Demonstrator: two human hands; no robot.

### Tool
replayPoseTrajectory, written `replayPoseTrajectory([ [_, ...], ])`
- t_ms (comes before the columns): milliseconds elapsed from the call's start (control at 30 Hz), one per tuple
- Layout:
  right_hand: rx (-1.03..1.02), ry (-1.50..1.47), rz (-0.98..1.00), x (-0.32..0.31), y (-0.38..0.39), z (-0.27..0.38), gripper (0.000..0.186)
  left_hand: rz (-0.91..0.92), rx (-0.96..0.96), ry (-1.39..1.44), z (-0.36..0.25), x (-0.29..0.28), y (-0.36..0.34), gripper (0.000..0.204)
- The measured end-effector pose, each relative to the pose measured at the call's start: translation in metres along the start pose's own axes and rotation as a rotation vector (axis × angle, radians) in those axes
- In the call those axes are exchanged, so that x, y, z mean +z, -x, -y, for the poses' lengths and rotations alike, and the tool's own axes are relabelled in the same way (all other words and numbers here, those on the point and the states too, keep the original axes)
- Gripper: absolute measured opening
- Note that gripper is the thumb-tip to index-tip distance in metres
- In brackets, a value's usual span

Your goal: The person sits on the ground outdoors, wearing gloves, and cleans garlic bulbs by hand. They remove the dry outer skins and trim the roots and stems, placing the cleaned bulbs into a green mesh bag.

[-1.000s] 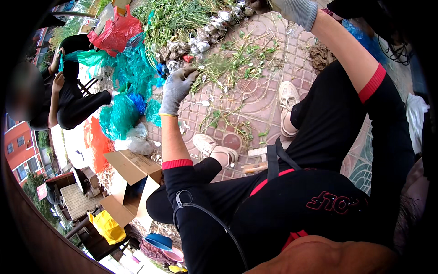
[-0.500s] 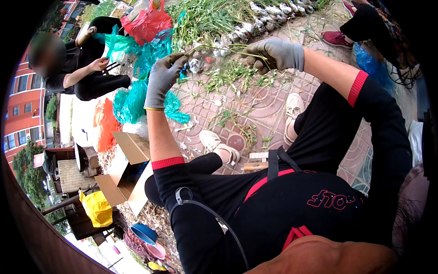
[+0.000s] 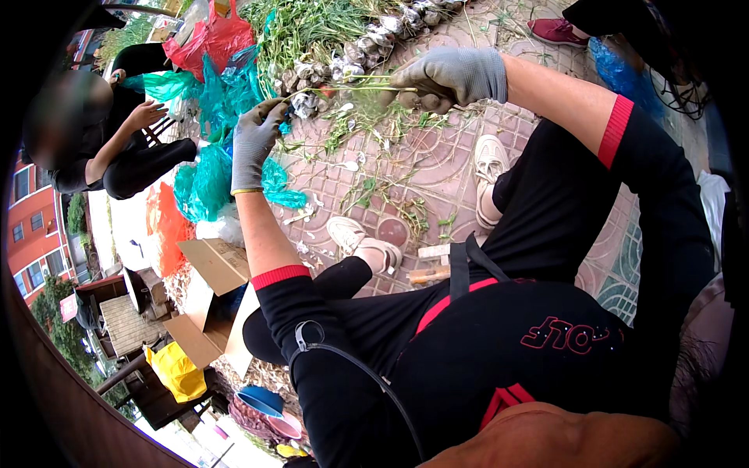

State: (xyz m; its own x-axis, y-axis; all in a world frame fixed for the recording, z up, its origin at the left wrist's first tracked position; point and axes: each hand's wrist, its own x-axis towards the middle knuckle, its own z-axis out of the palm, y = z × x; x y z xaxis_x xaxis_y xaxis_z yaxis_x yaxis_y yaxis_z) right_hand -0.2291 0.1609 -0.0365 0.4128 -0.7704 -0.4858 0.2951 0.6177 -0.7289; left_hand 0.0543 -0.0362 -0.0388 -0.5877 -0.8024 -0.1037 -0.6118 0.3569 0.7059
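Both my hands wear grey work gloves with darker palms. A thin green plant stem (image 3: 343, 88) stretches between them over the paving. My left hand (image 3: 256, 144) pinches its left end between thumb and fingers. My right hand (image 3: 454, 76) is closed around the other end, with a short cut piece poking out below the fingers. Behind the stem lie many leafy green stalks (image 3: 300, 35) and a row of round, whitish wrapped clumps (image 3: 374, 39). Loose leaves and trimmings (image 3: 374, 132) are strewn on the ground below my hands.
Teal plastic bags (image 3: 214, 168) and a red bag (image 3: 211, 43) lie left of my left hand. An open cardboard box (image 3: 211, 265) stands beside my left knee. A co-worker (image 3: 117, 148) sits at the left; another person's shoe (image 3: 556, 32) and a blue bag (image 3: 620, 70) are at the upper right.
The whole view has shifted, so the surroundings appear farther left. My hands still hold the stem between them, my right hand turned slightly. The co-worker's lower hand has opened out.
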Motion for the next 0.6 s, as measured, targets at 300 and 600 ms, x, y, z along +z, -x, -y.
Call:
replayPoseTrajectory([
  [300,-0.023,0.197,-0.076,0.002,0.002,0.009,0.034,-0.214,0.02,-0.106,0.013,0.021,-0.036,0.032],
  [600,-0.944,-0.188,-0.283,-0.02,0.048,0.056,0.023,-0.425,0.06,0.079,0.034,0.102,-0.049,0.033],
])
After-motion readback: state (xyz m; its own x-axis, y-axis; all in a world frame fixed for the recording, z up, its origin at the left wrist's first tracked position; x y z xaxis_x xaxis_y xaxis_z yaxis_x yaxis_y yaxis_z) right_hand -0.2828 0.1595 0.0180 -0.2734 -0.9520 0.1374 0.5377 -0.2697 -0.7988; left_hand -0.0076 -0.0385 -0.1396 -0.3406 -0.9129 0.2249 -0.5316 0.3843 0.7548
